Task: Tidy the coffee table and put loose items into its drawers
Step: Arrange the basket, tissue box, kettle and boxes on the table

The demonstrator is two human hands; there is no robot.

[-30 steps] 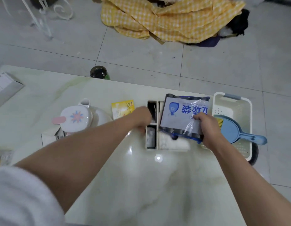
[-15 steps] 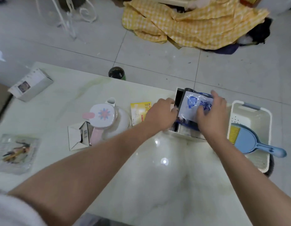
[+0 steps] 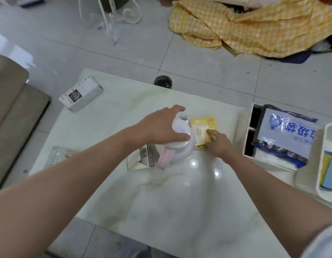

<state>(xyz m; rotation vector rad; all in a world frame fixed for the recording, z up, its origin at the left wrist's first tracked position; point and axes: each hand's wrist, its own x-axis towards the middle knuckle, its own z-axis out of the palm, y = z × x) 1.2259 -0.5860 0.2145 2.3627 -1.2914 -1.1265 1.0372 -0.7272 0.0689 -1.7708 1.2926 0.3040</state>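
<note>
I'm looking down on the pale marble table, and the white kettle in the middle is my landmark. My left hand lies over the kettle's lid, fingers curled down round it, so most of the lid is covered and its pattern shows only as a faint smear. The pink handle sticks out toward me below the hand. Just right of the kettle, my right hand pinches the near corner of the yellow packet, which lies flat on the table touching the kettle's side; its print is too blurred to read. Left of the kettle and partly behind my left forearm sits an open white carton, mostly hidden. Farther left of the kettle a clear blister pack peeks out from under the same arm, contents unreadable. Beyond the kettle to the left, a small white box rests at the table's far corner. Well right of the kettle, the open drawer holds the bag pack, blue lettering on top, dark rolls inside. Past that, a white basket with a blue brush is cut off by the frame edge. Behind the kettle, on the floor, a dark round object sits against the table's far edge, and I can't tell what it is
</note>
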